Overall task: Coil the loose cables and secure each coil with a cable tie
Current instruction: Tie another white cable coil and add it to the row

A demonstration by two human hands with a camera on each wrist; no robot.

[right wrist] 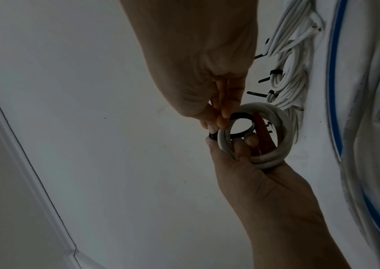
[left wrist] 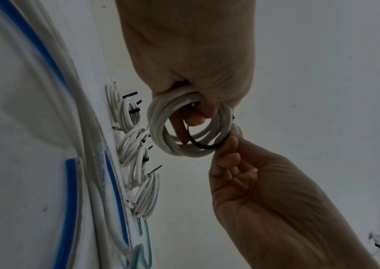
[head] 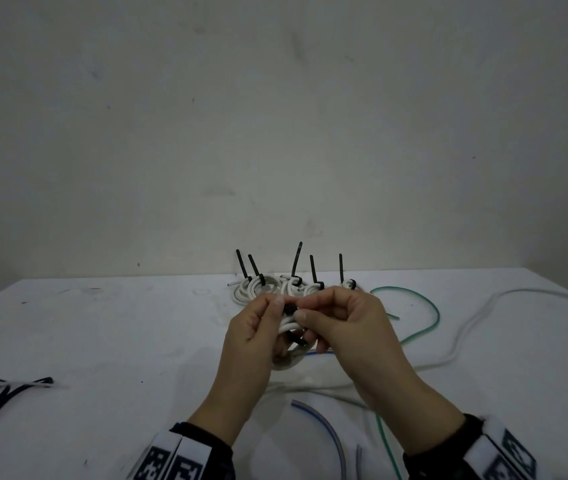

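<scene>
From the head view I see my left hand (head: 258, 327) and my right hand (head: 341, 320) up over the table (head: 102, 341). Between them is a small white coil (head: 289, 327) with a black cable tie (head: 290, 309) on it. Both hands pinch at the tie. At the back of the table sit the finished coils (head: 275, 287), about five I think, each with a black tail sticking up. A green cable (head: 427, 306), a long white cable (head: 476, 317) and a blue cable (head: 327, 431) lie loose, so I think a lot is left to do. Spare ties (head: 5, 393) wait at the left.

From the left wrist view, my left hand (left wrist: 184, 60) has fingers curled through the white coil (left wrist: 161, 127). The cable tie (left wrist: 198, 143) makes a loose black loop around it. My right hand (left wrist: 248, 178) pinches the tie's end.

From the right wrist view, my right hand (right wrist: 207, 72) pinches the cable tie (right wrist: 241, 115) next to its little head. The loop is wide, not pulled tight, so I think this coil is not done yet.
</scene>
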